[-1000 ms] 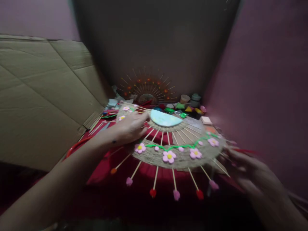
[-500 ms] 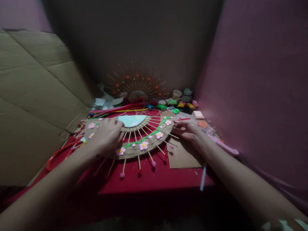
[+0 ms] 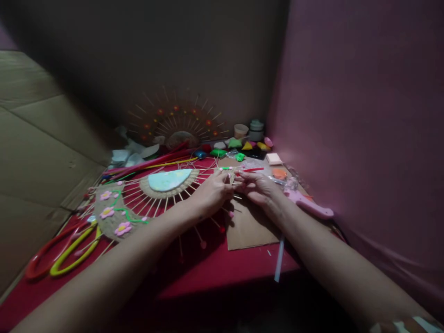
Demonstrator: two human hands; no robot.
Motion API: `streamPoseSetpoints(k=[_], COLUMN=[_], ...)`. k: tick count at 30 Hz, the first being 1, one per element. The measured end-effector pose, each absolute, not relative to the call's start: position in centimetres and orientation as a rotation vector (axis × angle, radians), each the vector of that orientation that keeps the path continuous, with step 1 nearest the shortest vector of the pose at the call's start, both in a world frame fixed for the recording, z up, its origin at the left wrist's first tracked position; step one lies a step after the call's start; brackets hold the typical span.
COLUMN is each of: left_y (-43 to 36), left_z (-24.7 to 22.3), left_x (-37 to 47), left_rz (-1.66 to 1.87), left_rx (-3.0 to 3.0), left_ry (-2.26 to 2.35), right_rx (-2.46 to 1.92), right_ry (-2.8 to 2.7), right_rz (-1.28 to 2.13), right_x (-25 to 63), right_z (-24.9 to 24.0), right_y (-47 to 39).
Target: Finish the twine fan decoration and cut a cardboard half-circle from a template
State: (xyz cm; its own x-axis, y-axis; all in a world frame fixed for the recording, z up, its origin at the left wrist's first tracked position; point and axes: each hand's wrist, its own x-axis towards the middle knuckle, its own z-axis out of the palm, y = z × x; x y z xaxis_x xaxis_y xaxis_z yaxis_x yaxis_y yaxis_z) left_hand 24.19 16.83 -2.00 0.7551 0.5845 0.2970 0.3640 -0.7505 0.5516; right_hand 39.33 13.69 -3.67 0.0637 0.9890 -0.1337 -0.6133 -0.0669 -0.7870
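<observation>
A half-round woven fan-shaped craft [image 3: 118, 217] lies on the red table cover, with thin sticks, pink clay flowers, green clay vines and a pale blue half-disc [image 3: 169, 179] at its centre. My left hand [image 3: 213, 192] reaches across it to its right end, fingers pinched together; whatever they hold is hidden. My right hand [image 3: 258, 185] meets it there, fingertips close to the left ones. A thin red stick [image 3: 254, 169] sticks out above the right fingers, apparently gripped between them. My left forearm covers the front middle of the craft.
A cardboard piece [image 3: 251, 233] lies below my right hand, beside a clear stick [image 3: 279, 261]. Scissors with yellow handles [image 3: 74, 254] rest at left, a pink glue gun [image 3: 310, 203] at right. Coloured clay packs [image 3: 234, 143] and a second fan-shaped craft [image 3: 180, 122] stand behind.
My left hand has moved right, from the middle of the craft to its right end beside my right hand. The camera view has turned a little to the right.
</observation>
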Motion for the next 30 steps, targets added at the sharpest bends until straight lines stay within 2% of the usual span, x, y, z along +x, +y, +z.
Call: streamPoseSetpoints(k=[2,4,6,8,14,19,30], left_y=[17.2,17.7,18.1,18.4,18.3,18.1,18.0], left_z=[-1.9,-1.8,-1.8,-2.1,-2.5,-2.6,-3.4], left_x=[24.0,24.0,24.1,24.2,23.9,24.1,24.2], left_rz=[0.677,0.717,0.751,0.773,0.781,0.801,0.910], left_rx=[2.557,2.633,2.678,2.709,2.771,2.766,2.756], left_ry=[0.709,0.695,0.681,0.660,0.657,0.668,0.709], right_rx=[-0.855,-0.923,-1.076,-1.183,-1.320,-1.183,-1.172], right_ry=[-0.596,-0.644,-0.809,-0.919,-0.918,-0.817,-0.752], right_rz=[1.338,1.107,0.732,0.616,0.928,1.169,1.193], right_x=[39.7,40.0,40.2,40.1,39.4,39.0,38.4], right_z=[-3.1,-2.2,-1.5,-1.2,-2.7,-3.7,-4.5], right_y=[13.2,12.2,11.0,10.1,10.1,10.5,10.6])
